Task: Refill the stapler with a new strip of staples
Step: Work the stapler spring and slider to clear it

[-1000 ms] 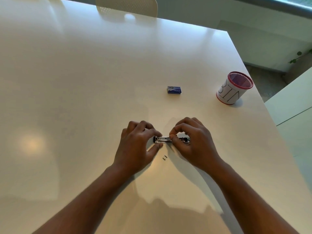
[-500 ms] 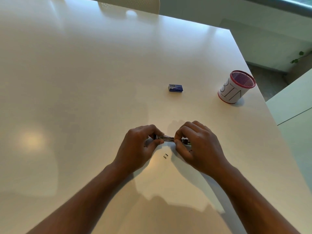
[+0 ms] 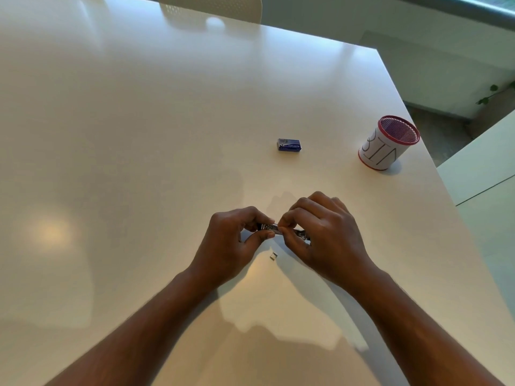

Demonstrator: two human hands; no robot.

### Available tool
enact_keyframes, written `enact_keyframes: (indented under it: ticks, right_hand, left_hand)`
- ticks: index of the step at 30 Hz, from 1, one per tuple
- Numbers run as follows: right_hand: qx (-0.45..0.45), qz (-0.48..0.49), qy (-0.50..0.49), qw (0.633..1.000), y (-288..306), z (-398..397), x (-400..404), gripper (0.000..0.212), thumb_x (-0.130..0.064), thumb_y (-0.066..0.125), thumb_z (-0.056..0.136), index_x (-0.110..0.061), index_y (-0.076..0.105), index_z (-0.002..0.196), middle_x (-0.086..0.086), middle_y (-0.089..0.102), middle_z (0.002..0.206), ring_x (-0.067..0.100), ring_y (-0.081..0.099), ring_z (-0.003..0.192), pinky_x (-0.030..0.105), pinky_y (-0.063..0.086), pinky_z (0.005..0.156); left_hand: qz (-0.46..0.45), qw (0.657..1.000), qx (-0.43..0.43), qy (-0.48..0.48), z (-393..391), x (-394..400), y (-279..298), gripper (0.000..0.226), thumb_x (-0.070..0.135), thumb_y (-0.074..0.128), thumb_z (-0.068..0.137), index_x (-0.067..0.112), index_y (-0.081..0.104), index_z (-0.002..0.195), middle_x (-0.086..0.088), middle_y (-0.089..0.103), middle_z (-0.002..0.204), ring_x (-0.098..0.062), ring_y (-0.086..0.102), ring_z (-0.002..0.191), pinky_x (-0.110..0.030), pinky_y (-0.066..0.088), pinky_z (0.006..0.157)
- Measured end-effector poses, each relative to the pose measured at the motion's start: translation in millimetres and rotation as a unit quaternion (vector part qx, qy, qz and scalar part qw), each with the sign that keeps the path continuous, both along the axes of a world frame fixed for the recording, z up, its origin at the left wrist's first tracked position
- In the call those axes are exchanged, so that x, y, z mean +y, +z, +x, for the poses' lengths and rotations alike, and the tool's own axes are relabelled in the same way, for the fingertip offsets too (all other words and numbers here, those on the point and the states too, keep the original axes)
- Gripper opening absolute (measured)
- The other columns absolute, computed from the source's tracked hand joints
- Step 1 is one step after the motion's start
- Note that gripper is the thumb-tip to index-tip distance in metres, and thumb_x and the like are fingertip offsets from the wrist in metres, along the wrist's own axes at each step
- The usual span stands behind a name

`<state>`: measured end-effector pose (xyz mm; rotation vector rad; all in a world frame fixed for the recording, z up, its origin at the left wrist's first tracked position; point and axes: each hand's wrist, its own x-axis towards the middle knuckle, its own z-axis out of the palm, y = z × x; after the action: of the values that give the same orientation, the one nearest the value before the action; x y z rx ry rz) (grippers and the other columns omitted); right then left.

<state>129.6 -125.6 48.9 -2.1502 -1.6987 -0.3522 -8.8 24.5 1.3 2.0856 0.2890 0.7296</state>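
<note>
A small metal stapler [image 3: 271, 228] is held just above the white table [image 3: 139, 135], between both hands. My left hand [image 3: 234, 240] pinches its left end with thumb and fingers. My right hand [image 3: 323, 232] grips its right part, with fingertips pressed on the middle; most of the stapler is hidden under the fingers. A short loose piece of staples [image 3: 273, 256] lies on the table just in front of the hands. A small blue staple box [image 3: 289, 144] lies farther back, shut as far as I can tell.
A red mesh cup wrapped in white paper marked BIN [image 3: 387, 143] stands at the right near the table's edge. A pale chair back [image 3: 214, 6] shows beyond the far edge. A second white surface [image 3: 485, 174] lies to the right.
Both hands have drawn closer together on the stapler, and less of its metal middle shows. The staple piece, box and cup have not moved.
</note>
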Motion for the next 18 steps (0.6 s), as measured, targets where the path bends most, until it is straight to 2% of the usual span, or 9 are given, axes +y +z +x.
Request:
enact_keyframes:
  ticks: [5, 10, 14, 18]
  right_hand:
    - [-0.032, -0.009, 0.015, 0.999, 2.7, 1.1, 3.7, 0.012, -0.029, 0.074, 0.090, -0.017, 0.078, 0.089, -0.002, 0.075, 0.087, 0.018, 0.065, 0.082, 0.029, 0.039, 0.070]
    - [-0.016, 0.015, 0.024, 0.999, 5.1, 0.7, 4.0, 0.017, -0.030, 0.068, 0.092, -0.015, 0.078, 0.090, 0.000, 0.075, 0.088, 0.019, 0.065, 0.083, 0.029, 0.040, 0.069]
    - [-0.024, 0.002, 0.026, 0.999, 1.8, 0.4, 2.7, 0.016, -0.030, 0.069, 0.093, -0.017, 0.077, 0.091, -0.001, 0.075, 0.088, 0.019, 0.065, 0.083, 0.032, 0.042, 0.069]
    - [-0.030, 0.002, 0.012, 0.999, 0.5, 0.6, 2.8, 0.013, -0.031, 0.071, 0.093, -0.019, 0.077, 0.092, -0.004, 0.075, 0.088, 0.017, 0.064, 0.083, 0.030, 0.038, 0.070]
  left_hand:
    - [0.003, 1.000, -0.009, 0.001, -0.9, 0.1, 0.4, 0.019, 0.019, 0.084, 0.084, 0.012, 0.077, 0.101, 0.014, 0.073, 0.089, 0.007, 0.069, 0.080, -0.008, 0.052, 0.077]
    - [-0.006, 1.000, -0.017, -0.001, -0.9, -1.8, 1.8, 0.020, 0.022, 0.082, 0.085, 0.012, 0.077, 0.102, 0.011, 0.075, 0.090, 0.003, 0.071, 0.081, -0.011, 0.054, 0.078]
    - [0.007, 1.000, -0.022, 0.006, -1.3, -0.8, 2.7, 0.020, 0.020, 0.082, 0.085, 0.010, 0.077, 0.101, 0.008, 0.076, 0.090, -0.001, 0.071, 0.080, -0.011, 0.054, 0.079]
    - [0.029, 0.999, -0.033, 0.014, -1.3, -0.3, 4.2, 0.020, 0.018, 0.083, 0.084, 0.008, 0.077, 0.101, 0.002, 0.079, 0.090, -0.004, 0.072, 0.079, -0.013, 0.056, 0.078]
